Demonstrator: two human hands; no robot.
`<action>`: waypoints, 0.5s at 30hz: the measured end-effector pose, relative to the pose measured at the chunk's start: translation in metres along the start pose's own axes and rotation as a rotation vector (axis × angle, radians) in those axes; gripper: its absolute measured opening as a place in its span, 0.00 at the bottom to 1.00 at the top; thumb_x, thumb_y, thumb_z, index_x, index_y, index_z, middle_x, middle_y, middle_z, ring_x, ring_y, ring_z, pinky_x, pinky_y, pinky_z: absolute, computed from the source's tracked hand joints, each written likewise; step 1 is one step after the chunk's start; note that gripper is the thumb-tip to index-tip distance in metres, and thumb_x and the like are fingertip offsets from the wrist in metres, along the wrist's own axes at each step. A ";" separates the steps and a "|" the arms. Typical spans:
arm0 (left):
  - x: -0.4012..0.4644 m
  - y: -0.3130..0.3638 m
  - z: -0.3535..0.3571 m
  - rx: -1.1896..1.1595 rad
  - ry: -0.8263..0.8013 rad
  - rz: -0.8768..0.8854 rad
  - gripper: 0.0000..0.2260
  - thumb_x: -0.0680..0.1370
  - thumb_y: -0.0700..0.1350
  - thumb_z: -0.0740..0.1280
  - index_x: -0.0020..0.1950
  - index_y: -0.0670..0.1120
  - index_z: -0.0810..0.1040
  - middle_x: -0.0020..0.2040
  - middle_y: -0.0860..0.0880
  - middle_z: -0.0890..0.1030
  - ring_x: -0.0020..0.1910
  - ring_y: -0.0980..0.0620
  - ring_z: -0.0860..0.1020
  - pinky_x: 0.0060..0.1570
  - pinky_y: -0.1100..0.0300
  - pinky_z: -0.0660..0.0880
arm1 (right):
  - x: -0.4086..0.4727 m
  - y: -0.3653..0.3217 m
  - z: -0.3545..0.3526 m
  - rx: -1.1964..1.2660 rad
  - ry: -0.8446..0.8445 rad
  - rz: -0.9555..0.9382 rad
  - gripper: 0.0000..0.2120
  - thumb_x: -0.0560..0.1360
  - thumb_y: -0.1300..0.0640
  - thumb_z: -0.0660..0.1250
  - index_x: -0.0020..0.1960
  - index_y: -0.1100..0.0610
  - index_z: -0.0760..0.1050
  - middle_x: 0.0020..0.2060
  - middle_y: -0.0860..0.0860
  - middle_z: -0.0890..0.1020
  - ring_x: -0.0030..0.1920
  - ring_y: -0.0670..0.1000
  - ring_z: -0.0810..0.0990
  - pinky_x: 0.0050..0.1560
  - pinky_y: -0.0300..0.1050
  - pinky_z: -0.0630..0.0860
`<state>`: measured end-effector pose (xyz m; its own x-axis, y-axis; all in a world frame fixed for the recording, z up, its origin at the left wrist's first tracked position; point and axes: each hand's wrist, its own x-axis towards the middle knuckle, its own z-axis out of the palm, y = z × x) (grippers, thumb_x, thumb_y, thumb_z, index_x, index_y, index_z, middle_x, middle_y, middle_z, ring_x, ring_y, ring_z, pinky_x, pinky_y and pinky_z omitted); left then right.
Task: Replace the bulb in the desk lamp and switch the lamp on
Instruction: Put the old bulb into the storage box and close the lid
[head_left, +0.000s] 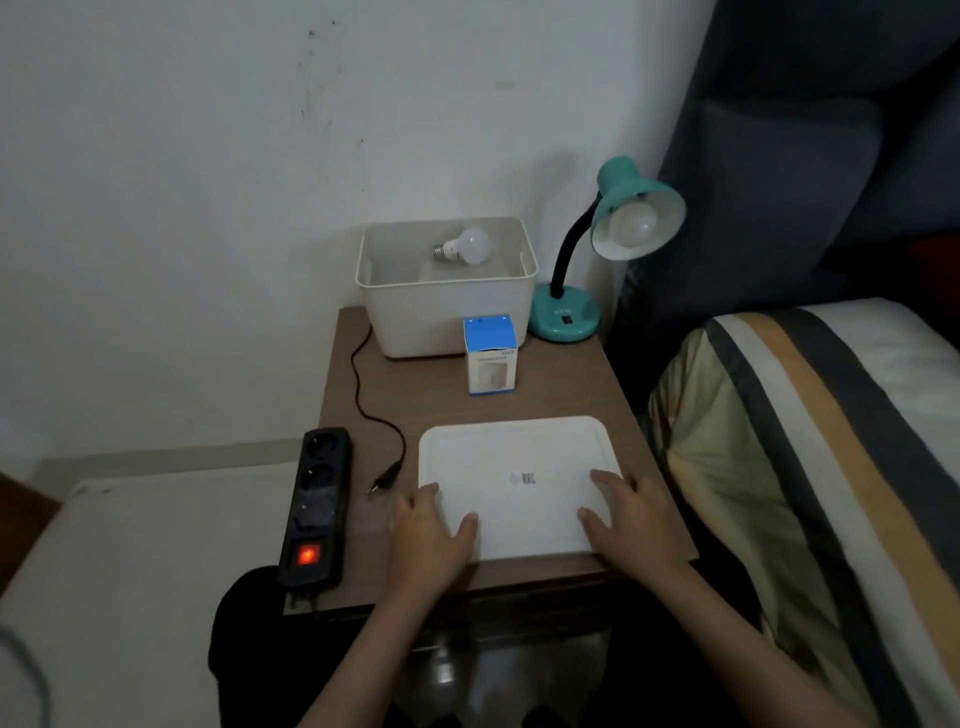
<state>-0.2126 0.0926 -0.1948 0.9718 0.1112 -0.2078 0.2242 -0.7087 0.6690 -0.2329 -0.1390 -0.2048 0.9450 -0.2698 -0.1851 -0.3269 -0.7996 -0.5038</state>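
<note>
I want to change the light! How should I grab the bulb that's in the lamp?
Probably hold the bulb by its round white dome, reaching in from the front of the teal shade's open mouth. Only the dome shows; its base sits hidden inside the shade.

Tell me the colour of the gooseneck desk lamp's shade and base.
Teal shade and base, black gooseneck between; head view.
</note>
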 end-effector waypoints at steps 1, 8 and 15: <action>-0.003 -0.001 0.003 0.030 -0.035 0.004 0.26 0.73 0.54 0.68 0.66 0.45 0.67 0.66 0.41 0.67 0.67 0.41 0.64 0.62 0.52 0.66 | -0.001 -0.001 0.001 -0.005 0.002 0.006 0.28 0.73 0.45 0.66 0.71 0.49 0.67 0.65 0.62 0.70 0.66 0.62 0.67 0.66 0.51 0.67; -0.012 0.008 0.006 0.090 -0.059 0.065 0.27 0.69 0.57 0.70 0.63 0.46 0.70 0.63 0.42 0.65 0.64 0.40 0.66 0.61 0.53 0.67 | -0.009 -0.019 0.001 -0.034 -0.009 0.073 0.29 0.74 0.43 0.64 0.72 0.49 0.64 0.63 0.63 0.66 0.67 0.64 0.61 0.65 0.51 0.66; -0.001 0.029 -0.027 0.136 0.039 0.154 0.29 0.69 0.59 0.70 0.65 0.48 0.69 0.70 0.44 0.60 0.67 0.43 0.64 0.59 0.51 0.71 | -0.002 -0.049 -0.029 -0.040 0.103 -0.019 0.28 0.74 0.42 0.63 0.71 0.48 0.65 0.66 0.62 0.63 0.67 0.63 0.62 0.62 0.52 0.70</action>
<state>-0.2048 0.0906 -0.1565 0.9965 0.0192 -0.0811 0.0633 -0.8067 0.5876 -0.2184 -0.1148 -0.1552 0.9478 -0.3065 -0.0876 -0.3105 -0.8250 -0.4721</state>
